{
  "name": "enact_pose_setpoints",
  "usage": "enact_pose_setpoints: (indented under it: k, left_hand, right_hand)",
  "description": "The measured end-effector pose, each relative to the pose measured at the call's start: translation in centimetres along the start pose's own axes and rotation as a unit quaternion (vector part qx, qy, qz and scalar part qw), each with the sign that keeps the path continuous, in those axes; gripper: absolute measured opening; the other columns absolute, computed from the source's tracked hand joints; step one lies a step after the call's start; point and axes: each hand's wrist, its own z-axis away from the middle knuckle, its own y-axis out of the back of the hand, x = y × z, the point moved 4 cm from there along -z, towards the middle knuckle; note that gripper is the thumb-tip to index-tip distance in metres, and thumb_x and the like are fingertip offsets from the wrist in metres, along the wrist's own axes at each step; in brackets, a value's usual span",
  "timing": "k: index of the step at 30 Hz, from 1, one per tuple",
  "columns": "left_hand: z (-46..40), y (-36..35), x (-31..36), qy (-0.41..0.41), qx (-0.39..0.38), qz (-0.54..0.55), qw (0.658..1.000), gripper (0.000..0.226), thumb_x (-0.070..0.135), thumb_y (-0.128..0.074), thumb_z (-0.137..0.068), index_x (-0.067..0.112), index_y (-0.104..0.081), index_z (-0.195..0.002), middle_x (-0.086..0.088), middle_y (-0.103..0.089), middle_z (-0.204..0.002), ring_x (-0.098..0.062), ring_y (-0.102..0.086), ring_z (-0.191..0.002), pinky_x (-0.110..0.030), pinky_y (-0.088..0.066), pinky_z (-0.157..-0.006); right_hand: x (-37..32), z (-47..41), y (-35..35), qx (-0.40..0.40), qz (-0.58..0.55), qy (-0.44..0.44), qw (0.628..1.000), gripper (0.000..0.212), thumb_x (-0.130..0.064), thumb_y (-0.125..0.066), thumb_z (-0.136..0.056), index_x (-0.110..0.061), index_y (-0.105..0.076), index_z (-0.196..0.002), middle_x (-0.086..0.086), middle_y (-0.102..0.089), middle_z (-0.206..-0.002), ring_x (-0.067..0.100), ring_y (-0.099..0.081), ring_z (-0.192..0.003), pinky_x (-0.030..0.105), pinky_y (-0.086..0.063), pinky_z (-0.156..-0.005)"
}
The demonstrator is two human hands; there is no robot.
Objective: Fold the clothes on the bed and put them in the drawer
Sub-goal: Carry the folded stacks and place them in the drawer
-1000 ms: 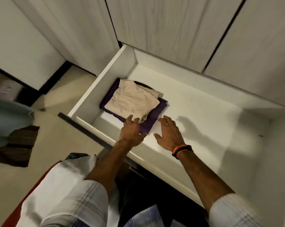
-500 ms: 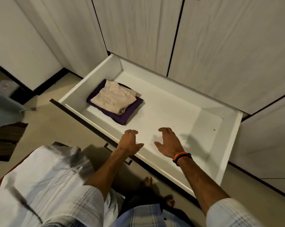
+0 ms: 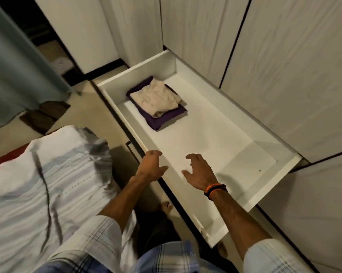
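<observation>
A white drawer [image 3: 245, 142] stands pulled out from the wardrobe base. At its far left end lies a folded beige garment [image 3: 156, 97] on top of a folded purple garment [image 3: 166, 117]. My left hand [image 3: 151, 166] hovers over the drawer's front edge with its fingers loosely curled and holds nothing. My right hand [image 3: 199, 171], with an orange and black band on the wrist, hangs over the drawer floor, fingers spread and relaxed. Both hands are well clear of the folded pile.
Pale wardrobe doors [image 3: 264, 56] rise behind the drawer. A bed with a white striped sheet [image 3: 48, 184] is at the left. A grey-blue curtain [image 3: 18, 71] hangs at the far left. A bare foot [image 3: 166, 206] stands on the floor below the drawer front.
Both hands have drawn back from the folded pile toward the drawer's front edge. The view has risen and pulled away, so the whole drawer shows now.
</observation>
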Motion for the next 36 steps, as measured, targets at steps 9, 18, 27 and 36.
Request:
enact_pose_setpoints:
  k: [9,18,27,36]
  left_hand:
    - [14.5,-5.4,-0.5,0.155,0.095,0.081,0.98,0.067,0.034,-0.074,-0.084,0.012,-0.045,-0.14,-0.012,-0.04,-0.146,-0.026,-0.048,-0.129,-0.033,-0.04,-0.109]
    - [30.6,-10.7,-6.0,0.316,0.192,0.168,0.914,0.063,0.039,-0.073,-0.083,0.011,-0.051,-0.135,-0.011,-0.053,-0.136,-0.025,-0.051,-0.124,-0.031,-0.041,-0.102]
    - [43.2,-16.8,-7.8,0.411,0.23,0.248,0.847,0.063,0.034,-0.077,-0.081,0.007,-0.054,-0.133,-0.007,-0.057,-0.132,-0.023,-0.055,-0.12,-0.031,-0.044,-0.101]
    - [49.0,-19.3,-6.9,0.487,0.294,0.297,0.767,0.046,0.024,-0.076,-0.083,0.009,-0.06,-0.124,-0.004,-0.065,-0.121,-0.02,-0.062,-0.11,-0.032,-0.049,-0.096]
  right_hand:
    - [0.9,6.3,0.3,-0.101,0.065,0.156,0.981,0.054,-0.025,-0.068,-0.089,-0.013,-0.047,-0.137,0.009,-0.047,-0.138,0.026,-0.057,-0.117,0.037,-0.046,-0.102]
    - [-4.2,15.2,-5.9,-0.202,0.128,0.311,0.92,0.051,-0.027,-0.069,-0.088,-0.015,-0.049,-0.134,0.006,-0.05,-0.134,0.022,-0.056,-0.116,0.035,-0.047,-0.101]
    - [-5.5,24.7,-12.4,-0.281,0.194,0.39,0.855,0.051,-0.027,-0.068,-0.087,-0.013,-0.049,-0.132,0.007,-0.049,-0.131,0.023,-0.057,-0.114,0.033,-0.044,-0.099]
    - [-6.9,28.7,-15.6,-0.348,0.216,0.45,0.794,0.054,-0.024,-0.07,-0.087,-0.011,-0.048,-0.134,0.01,-0.05,-0.133,0.025,-0.055,-0.115,0.041,-0.046,-0.103]
